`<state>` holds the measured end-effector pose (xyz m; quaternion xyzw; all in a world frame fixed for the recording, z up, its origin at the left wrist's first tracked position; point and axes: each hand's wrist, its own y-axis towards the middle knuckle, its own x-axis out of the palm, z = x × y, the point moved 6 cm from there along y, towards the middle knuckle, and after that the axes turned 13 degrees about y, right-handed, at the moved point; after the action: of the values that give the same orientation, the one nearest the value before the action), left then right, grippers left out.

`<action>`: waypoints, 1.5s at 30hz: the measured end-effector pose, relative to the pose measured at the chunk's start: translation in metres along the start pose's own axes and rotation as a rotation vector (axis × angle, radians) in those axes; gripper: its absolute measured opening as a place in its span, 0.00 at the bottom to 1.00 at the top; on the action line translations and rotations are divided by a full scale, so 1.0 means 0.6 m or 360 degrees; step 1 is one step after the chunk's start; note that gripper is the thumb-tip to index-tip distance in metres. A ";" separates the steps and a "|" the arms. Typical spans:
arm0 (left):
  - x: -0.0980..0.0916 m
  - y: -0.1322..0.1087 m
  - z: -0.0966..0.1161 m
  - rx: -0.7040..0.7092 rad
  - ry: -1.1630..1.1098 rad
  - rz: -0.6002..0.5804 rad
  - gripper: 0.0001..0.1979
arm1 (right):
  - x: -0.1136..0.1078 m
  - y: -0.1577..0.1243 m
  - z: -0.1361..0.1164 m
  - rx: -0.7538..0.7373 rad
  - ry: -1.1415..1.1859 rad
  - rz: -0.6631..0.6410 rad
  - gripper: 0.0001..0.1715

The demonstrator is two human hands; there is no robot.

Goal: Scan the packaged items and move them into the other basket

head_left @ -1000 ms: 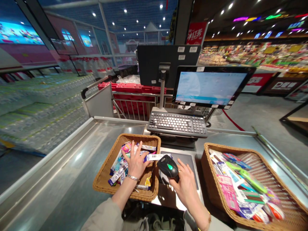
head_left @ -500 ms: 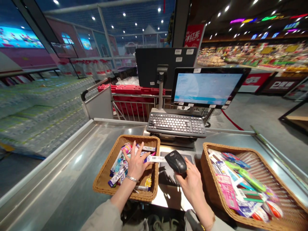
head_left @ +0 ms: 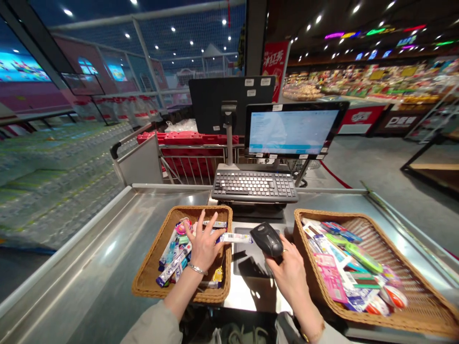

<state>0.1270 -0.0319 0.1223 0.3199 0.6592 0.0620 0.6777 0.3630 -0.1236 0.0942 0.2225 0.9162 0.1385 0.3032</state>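
Note:
My left hand is spread, fingers apart, over the small packaged goods in the left wicker basket. A long white packet juts out over that basket's right rim beside my fingertips. My right hand is wrapped round the handle of a black handheld barcode scanner, held above the dark scan plate between the two baskets. The scanner's head points left toward the white packet.
A right wicker basket holds several flat colourful packets. Behind are a keyboard, a lit register screen and a dark customer display. The steel counter runs left; red carts stand beyond.
My right hand has lifted the scanner and carried it to the right and farther from me. My left hand has stayed spread over the goods in the left basket.

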 end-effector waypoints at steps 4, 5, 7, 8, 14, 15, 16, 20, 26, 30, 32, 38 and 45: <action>-0.007 0.012 0.017 0.0073 -0.0027 0.0027 0.09 | -0.019 0.000 0.002 0.0005 0.0029 0.0071 0.18; -0.009 0.015 0.022 0.0086 -0.0039 0.0030 0.09 | -0.025 -0.001 0.003 -0.0005 0.0029 0.0094 0.18; -0.012 0.022 0.033 0.0108 -0.0063 0.0048 0.08 | -0.036 -0.002 0.005 -0.0023 0.0012 0.0126 0.18; -0.014 0.025 0.038 0.0123 -0.0073 0.0060 0.08 | -0.041 -0.003 0.007 -0.0025 -0.0005 0.0141 0.18; -0.016 0.046 0.075 0.0237 -0.0109 0.0103 0.07 | -0.070 -0.013 0.027 0.0033 -0.0078 0.0220 0.20; -0.016 0.050 0.081 0.0257 -0.0118 0.0104 0.07 | -0.075 -0.015 0.030 0.0053 -0.0081 0.0234 0.21; -0.017 0.053 0.087 0.0279 -0.0126 0.0105 0.07 | -0.080 -0.016 0.033 0.0074 -0.0083 0.0247 0.21; -0.020 0.066 0.113 0.0355 -0.0166 0.0119 0.07 | -0.104 -0.018 0.040 0.0109 -0.0071 0.0303 0.23; -0.031 0.088 0.154 0.0451 -0.0264 0.0153 0.08 | -0.148 -0.023 0.054 0.0149 -0.0125 0.0455 0.25; -0.034 0.104 0.181 0.0501 -0.0310 0.0157 0.09 | -0.176 -0.029 0.070 0.0190 -0.0147 0.0517 0.25; -0.036 0.110 0.196 0.0531 -0.0344 0.0165 0.09 | -0.191 -0.033 0.078 0.0215 -0.0155 0.0570 0.27; -0.045 0.128 0.242 0.0584 -0.0435 0.0198 0.08 | -0.233 -0.047 0.102 0.0276 -0.0205 0.0727 0.30; -0.042 0.142 0.311 0.0653 -0.0585 0.0250 0.08 | -0.280 -0.062 0.131 0.0317 -0.0282 0.0859 0.30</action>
<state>0.3264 -0.0433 0.1739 0.5063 0.4972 -0.0793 0.7001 0.5197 -0.2289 0.1015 0.4979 0.8029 0.1037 0.3109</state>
